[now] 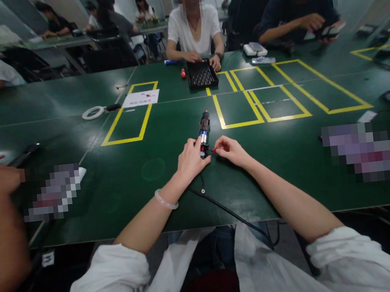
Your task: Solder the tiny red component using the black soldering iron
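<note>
On the green table lies a dark cylindrical device (204, 127) with a silver and blue middle, like an electric screwdriver with its inside exposed. My left hand (193, 157) is wrapped over its near end, fingers along its left side. Close to that end, my right hand (231, 150) pinches a small red piece with a dark tip (213, 150), perhaps a wire terminal; its full shape is hidden by the fingers. Below my left hand runs a black cable (230, 213), and a thin lead with a ring terminal (203, 191) hangs beside it.
Yellow tape rectangles (243, 124) mark the table (173, 204). A printed sheet (140, 98) and a white ring-shaped item (93, 112) lie to the left. Opposite, a person handles a black tray (203, 82) of small parts. Another person's arm (1, 222) reaches in from the left.
</note>
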`<state>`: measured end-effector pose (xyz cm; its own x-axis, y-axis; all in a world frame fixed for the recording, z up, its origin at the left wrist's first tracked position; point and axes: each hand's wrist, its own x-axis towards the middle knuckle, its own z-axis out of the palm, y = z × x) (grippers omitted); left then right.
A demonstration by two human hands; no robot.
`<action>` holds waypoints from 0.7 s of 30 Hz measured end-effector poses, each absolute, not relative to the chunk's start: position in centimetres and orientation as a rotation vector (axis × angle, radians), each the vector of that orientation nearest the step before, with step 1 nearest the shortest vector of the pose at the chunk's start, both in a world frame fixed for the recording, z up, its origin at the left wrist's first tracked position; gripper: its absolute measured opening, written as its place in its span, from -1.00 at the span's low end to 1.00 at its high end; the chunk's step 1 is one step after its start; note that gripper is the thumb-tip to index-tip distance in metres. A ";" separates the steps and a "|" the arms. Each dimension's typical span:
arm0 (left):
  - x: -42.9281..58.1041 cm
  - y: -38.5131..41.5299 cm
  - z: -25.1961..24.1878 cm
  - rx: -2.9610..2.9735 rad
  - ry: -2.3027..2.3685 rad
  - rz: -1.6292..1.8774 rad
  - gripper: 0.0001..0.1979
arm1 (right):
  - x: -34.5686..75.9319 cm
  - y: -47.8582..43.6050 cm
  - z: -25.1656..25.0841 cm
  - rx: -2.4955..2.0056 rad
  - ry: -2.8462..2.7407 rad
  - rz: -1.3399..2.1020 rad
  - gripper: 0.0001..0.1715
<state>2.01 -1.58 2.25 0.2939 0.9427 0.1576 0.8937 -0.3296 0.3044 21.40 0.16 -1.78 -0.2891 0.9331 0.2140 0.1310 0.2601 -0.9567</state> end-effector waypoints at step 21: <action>1.7 -2.8 2.4 2.502 1.687 0.318 -0.26 | 20.9 -0.3 -2.0 -0.993 -1.962 0.799 -0.91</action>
<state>1.69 -2.76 2.40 0.3618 0.9254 0.1128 0.9029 -0.3779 0.2046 20.95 -0.29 -1.98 -0.3900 0.8490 0.3567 0.3583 0.4967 -0.7905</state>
